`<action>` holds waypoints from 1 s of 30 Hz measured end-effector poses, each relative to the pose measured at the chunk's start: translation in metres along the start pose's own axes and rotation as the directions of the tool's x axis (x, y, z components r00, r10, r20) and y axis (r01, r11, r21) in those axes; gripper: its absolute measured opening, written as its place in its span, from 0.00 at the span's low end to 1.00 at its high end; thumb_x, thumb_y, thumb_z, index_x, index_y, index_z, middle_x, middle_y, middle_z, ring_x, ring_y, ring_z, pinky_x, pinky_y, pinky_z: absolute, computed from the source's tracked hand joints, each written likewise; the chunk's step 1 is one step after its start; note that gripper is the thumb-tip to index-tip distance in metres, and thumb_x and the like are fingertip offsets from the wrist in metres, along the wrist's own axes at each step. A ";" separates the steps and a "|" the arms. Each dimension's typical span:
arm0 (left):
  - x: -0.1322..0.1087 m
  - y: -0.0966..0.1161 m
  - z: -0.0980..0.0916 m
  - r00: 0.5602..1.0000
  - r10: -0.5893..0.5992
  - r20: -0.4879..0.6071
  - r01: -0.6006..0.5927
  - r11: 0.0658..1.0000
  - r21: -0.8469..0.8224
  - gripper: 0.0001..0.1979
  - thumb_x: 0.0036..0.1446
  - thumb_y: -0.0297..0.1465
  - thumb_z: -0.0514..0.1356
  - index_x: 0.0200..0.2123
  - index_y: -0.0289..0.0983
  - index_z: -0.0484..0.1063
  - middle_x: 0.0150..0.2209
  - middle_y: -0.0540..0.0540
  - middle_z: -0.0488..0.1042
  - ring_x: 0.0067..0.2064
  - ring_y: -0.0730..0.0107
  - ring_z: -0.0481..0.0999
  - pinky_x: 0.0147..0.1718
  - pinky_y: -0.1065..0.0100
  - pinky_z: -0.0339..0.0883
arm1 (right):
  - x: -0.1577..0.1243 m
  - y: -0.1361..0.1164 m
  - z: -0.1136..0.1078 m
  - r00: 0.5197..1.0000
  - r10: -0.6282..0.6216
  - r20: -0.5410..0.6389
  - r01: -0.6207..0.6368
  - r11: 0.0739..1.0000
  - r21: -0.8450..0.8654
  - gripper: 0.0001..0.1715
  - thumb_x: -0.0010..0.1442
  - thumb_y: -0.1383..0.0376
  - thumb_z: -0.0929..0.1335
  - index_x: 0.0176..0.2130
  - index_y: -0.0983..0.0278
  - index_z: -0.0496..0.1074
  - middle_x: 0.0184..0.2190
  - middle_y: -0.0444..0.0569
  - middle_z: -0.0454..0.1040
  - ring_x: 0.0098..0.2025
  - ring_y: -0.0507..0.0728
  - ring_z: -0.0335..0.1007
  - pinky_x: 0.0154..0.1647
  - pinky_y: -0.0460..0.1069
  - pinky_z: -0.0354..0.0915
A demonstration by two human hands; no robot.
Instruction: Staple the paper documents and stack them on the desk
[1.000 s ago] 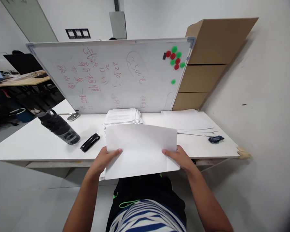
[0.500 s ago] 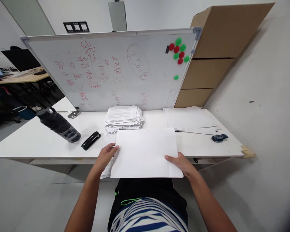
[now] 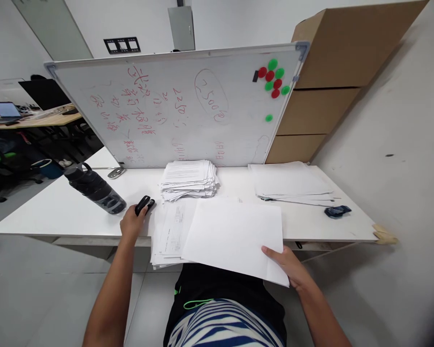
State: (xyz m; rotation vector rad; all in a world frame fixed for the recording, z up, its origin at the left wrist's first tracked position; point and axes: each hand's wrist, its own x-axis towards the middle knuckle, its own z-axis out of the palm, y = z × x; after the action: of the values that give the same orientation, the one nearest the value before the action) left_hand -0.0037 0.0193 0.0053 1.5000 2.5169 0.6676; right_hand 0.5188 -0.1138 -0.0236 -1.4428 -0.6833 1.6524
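Observation:
My left hand (image 3: 132, 223) is closed around a black stapler (image 3: 144, 205) at the table's left side, close to a dark water bottle (image 3: 96, 190). With the thumb on top, my right hand (image 3: 288, 264) grips white paper sheets (image 3: 235, 236) by their right lower corner. The sheets lie tilted over the table's front edge. Their left side overlaps printed papers (image 3: 175, 229), which also stick out past that edge. Behind them stands a thick stack of printed papers (image 3: 190, 178).
A whiteboard (image 3: 188, 115) with red writing and magnets leans at the back. Cardboard boxes (image 3: 318, 111) are stacked beside it. More white sheets (image 3: 289, 180) lie at the back right, near a dark blue item (image 3: 337, 211). A grey mouse (image 3: 116, 172) is at the back left.
My left hand has let go of the sheets and moved left onto the stapler. The sheets have turned, their right corner dropping, and uncovered the printed papers. My right hand still holds them.

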 end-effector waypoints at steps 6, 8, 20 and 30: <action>-0.045 0.032 -0.021 0.982 0.186 0.022 -0.173 0.946 -0.273 0.28 0.58 0.52 0.56 0.53 0.39 0.70 0.46 0.40 0.77 0.45 0.53 0.77 0.41 0.59 0.69 | -0.002 -0.010 0.007 1.000 0.022 0.013 -0.022 1.000 0.005 0.28 0.50 0.54 0.79 0.46 0.67 0.78 0.46 0.58 0.81 0.46 0.68 0.80 0.46 0.58 0.76; -0.061 0.046 -0.027 0.955 0.284 0.085 -0.244 0.917 -0.315 0.27 0.58 0.52 0.57 0.52 0.40 0.71 0.45 0.42 0.78 0.45 0.54 0.77 0.41 0.60 0.70 | -0.001 -0.011 0.008 1.000 0.015 0.001 -0.015 1.000 0.009 0.28 0.49 0.55 0.79 0.45 0.66 0.78 0.46 0.58 0.81 0.46 0.68 0.80 0.45 0.57 0.77; -0.086 0.075 -0.021 0.826 0.484 0.289 -0.384 0.858 -0.340 0.24 0.59 0.48 0.58 0.53 0.42 0.70 0.47 0.43 0.77 0.46 0.57 0.76 0.43 0.59 0.69 | -0.005 -0.007 0.003 0.999 0.031 0.011 -0.031 0.999 -0.015 0.27 0.49 0.54 0.79 0.44 0.66 0.78 0.45 0.56 0.82 0.45 0.66 0.80 0.42 0.55 0.77; -0.089 0.082 -0.016 0.799 0.489 0.349 -0.368 0.857 -0.360 0.23 0.59 0.48 0.58 0.53 0.41 0.70 0.49 0.42 0.76 0.48 0.54 0.76 0.44 0.58 0.69 | -0.004 -0.005 -0.001 0.999 0.032 0.025 -0.031 0.999 -0.042 0.27 0.50 0.54 0.78 0.46 0.66 0.78 0.47 0.58 0.81 0.46 0.67 0.80 0.45 0.56 0.76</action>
State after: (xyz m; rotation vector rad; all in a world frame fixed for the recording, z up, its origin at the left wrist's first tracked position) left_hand 0.1011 -0.0293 0.0458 1.8831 1.6871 0.6208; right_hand 0.5210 -0.1141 -0.0174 -1.4717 -0.7165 1.6926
